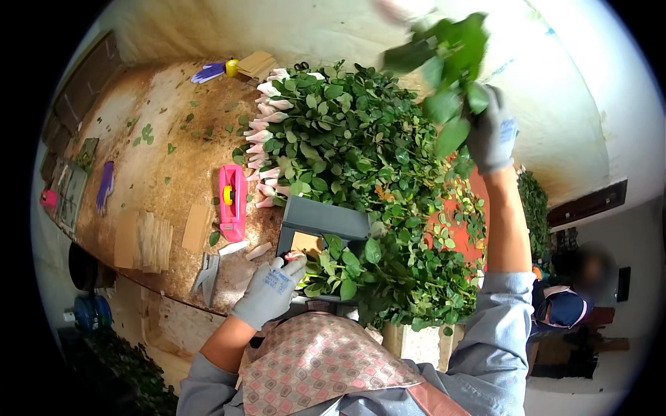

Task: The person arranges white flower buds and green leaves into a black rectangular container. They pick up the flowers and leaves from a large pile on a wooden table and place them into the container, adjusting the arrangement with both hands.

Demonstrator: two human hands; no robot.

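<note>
My right hand (491, 132), in a grey glove, is raised high and grips a leafy rose stem (447, 66) whose top runs out of view. My left hand (270, 288), also gloved, rests on a small bunch of roses (333, 267) lying in a grey box frame (322, 218) at the table's near edge. Behind it a big pile of pale pink roses (333, 139) lies on the brown table (159, 166), buds pointing left.
A pink tape dispenser (232, 201) sits left of the pile. Stacks of cardboard sheets (142, 239), a stapler (207, 274), purple gloves (105, 184) and loose leaves lie on the table. Another person (569, 305) sits at the lower right. More green stems (534, 201) stand behind my right arm.
</note>
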